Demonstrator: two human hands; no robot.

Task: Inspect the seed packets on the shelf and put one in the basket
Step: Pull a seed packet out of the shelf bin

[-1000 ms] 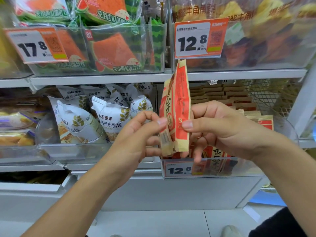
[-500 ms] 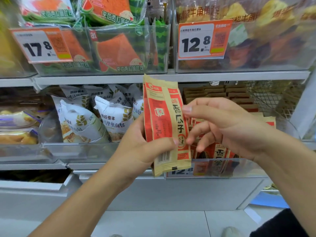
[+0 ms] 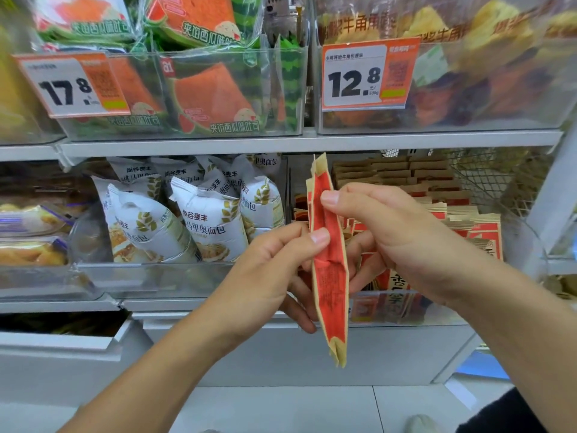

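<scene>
Store shelving fills my view: clear bins of bread bags (image 3: 199, 220) on the left, stacked seed packets (image 3: 437, 210) on the right. Item: one sunflower-seed packet (image 3: 329, 260), held edge-on in front of that stack, red print on kraft paper. My left hand (image 3: 274, 264) and right hand (image 3: 387, 232) both pinch it. Handling, I judge: light, thin, crinkly, bendable; grip mid-body, not the sealed ends. Basket not seen.

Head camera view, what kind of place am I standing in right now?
Most likely a snack aisle in a shop: orange price tags clipped to clear bins, shelves of bagged bread, and stacked seed packets for sale.
</scene>
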